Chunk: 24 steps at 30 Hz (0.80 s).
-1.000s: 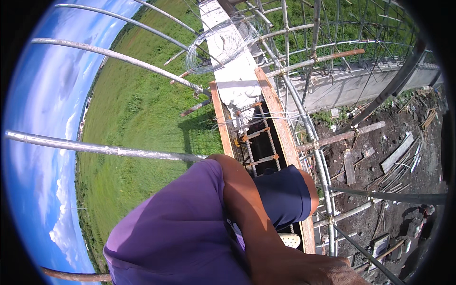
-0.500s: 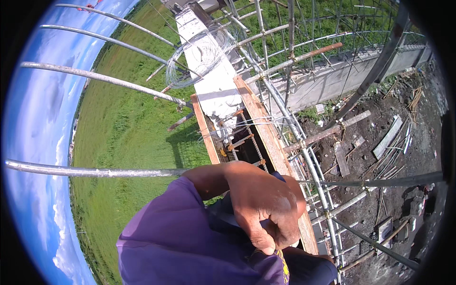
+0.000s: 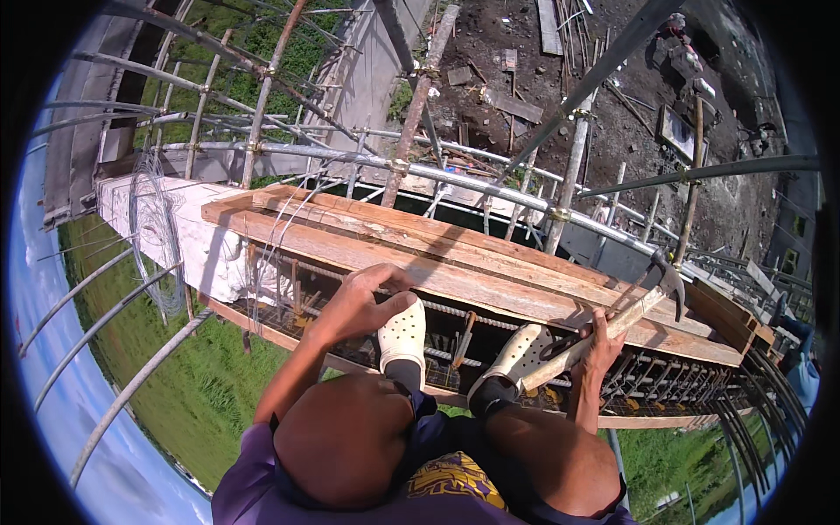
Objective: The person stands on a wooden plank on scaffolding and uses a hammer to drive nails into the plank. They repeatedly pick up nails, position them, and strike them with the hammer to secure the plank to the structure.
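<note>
My right hand (image 3: 602, 345) is wrapped round the wooden handle (image 3: 560, 363) of a claw hammer, whose dark metal head (image 3: 672, 282) points away to the right. The hammer lies slanted over the edge of a long wooden formwork board (image 3: 490, 284). My left hand (image 3: 363, 297) is at the near edge of that board, thumb and fingers apart, holding nothing I can see. Just beside it is my left shoe (image 3: 402, 334), a cream clog with holes. My right clog (image 3: 522, 352) stands by the hammer handle. Below the boards runs a cage of ribbed steel bars (image 3: 464, 339).
A white concrete beam (image 3: 206, 241) with a coil of wire (image 3: 156, 236) adjoins the formwork at left. Scaffold pipes (image 3: 490, 186) run beyond the boards. Far below lie dark soil and scrap planks (image 3: 516, 107), with green grass (image 3: 175, 385) on the near side.
My view has swung round, so the formwork now runs across it. Earlier, one hand was pinched near my purple shirt; now both hands are over the boards and the hammer shows.
</note>
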### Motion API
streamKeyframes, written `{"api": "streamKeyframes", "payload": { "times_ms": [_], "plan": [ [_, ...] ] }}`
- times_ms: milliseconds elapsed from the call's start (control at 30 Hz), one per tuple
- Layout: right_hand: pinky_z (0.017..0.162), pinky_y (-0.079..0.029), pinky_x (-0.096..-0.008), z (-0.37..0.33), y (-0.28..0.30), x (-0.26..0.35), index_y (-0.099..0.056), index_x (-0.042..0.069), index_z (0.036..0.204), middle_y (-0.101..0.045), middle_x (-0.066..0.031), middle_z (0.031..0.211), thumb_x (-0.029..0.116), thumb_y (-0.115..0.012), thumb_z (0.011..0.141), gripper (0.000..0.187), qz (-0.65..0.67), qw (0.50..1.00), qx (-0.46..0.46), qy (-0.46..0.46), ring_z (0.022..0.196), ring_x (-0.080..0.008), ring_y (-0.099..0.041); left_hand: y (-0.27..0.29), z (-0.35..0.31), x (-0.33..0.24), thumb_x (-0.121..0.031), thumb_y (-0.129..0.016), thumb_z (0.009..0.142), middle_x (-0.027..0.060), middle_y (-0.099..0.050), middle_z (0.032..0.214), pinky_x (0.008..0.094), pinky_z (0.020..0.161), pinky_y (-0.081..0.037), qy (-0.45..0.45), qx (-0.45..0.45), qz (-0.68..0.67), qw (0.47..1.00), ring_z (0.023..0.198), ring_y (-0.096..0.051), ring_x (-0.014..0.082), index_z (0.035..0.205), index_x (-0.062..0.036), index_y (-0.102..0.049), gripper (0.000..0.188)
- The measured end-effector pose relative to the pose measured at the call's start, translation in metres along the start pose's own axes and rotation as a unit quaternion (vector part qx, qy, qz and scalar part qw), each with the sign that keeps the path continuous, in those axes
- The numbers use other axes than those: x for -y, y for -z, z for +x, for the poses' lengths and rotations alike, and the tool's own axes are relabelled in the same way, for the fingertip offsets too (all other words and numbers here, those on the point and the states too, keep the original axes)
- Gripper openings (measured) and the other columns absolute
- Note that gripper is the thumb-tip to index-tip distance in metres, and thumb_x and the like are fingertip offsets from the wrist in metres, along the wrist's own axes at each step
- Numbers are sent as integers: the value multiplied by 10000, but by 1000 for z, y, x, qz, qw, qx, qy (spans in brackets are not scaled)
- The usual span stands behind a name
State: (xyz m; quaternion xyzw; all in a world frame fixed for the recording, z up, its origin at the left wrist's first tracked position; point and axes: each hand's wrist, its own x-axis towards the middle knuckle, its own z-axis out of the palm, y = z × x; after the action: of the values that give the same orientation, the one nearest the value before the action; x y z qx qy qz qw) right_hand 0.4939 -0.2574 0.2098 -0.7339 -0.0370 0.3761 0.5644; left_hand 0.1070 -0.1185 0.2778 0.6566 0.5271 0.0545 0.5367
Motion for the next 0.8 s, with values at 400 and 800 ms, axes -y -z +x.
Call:
{"api": "streamKeyframes", "payload": {
  "times_ms": [400, 800],
  "plan": [
    [606, -497, -276, -39, -124, 31, -440, 78, 1125, -640, -67, 1014, 84, -744, 964, 344, 27, 977, 174, -120, 673, -140, -583, -133, 52, -23, -157, -578, 934, 285, -464, 1337, 544, 1155, -358, -89, 230, -9, 969, 1311, -441, 506, 1500, 82, -314, 669],
    [765, -642, -342, -34, -137, 34, -410, 60, 1211, -598, -213, 1335, 70, -691, 993, 356, 210, 912, 313, -163, 1031, -258, -711, -110, 40, -38, -173, -549, 966, 236, -655, 1131, 462, 921, -510, -1, 74, -103, 992, 1034, -650, 370, 1372, 26, -464, 460]
  ]
}}
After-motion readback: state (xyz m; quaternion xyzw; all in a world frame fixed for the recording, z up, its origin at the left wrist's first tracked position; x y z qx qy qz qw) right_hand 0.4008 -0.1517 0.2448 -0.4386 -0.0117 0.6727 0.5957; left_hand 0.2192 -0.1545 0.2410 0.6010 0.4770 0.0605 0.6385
